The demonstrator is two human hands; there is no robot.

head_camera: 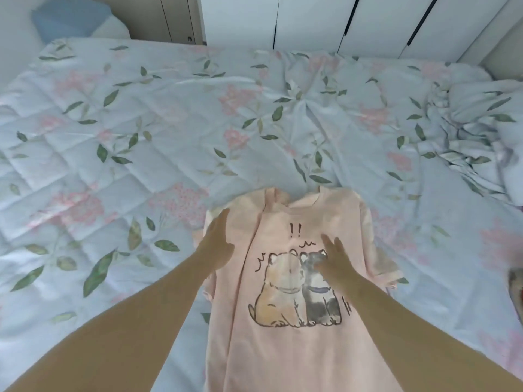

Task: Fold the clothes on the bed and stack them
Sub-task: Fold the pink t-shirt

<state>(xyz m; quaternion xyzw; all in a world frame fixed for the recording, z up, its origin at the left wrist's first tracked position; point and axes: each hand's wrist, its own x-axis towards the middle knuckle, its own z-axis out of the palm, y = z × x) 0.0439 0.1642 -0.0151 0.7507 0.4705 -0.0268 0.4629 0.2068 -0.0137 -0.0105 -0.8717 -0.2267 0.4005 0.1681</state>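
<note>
The pink T-shirt (297, 349) bears two black exclamation marks, "!!", printed above its cartoon of two animals. No other text or number is readable.

— How much of the pink shirt (297, 349) shows?
— Not all of it. Its hem runs off the bottom edge. The right grip (336, 264), itself blurred, lies flat over the grey animal's face in the print. The left grip (216, 244) covers part of the folded shoulder on its side.
— And to the right of the shirt?
— A small thing (516, 281) is cut by the frame edge. I cannot tell what it is.
— Beyond the shirt, far to the left?
— A blue shape (68, 18), too blurred to name. The bed (113, 123) is cut off on either side of the shirt.
</note>
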